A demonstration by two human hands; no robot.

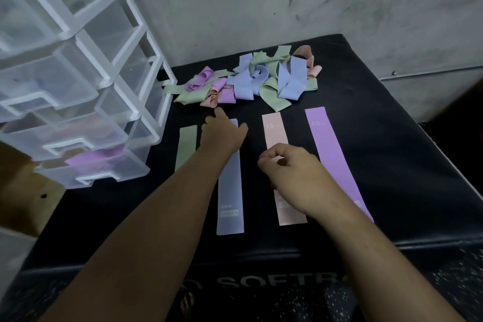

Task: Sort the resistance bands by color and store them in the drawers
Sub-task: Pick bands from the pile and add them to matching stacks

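Now the left hand [222, 136] stretches straight, empty fingers over the flat blue rubber band [230, 191], near the tangled pile of pastel resistance bands [251, 81] on the black padded box [392, 138]. The right hand [290, 175], loosely curled, holds nothing above the flat pink band [274, 131].
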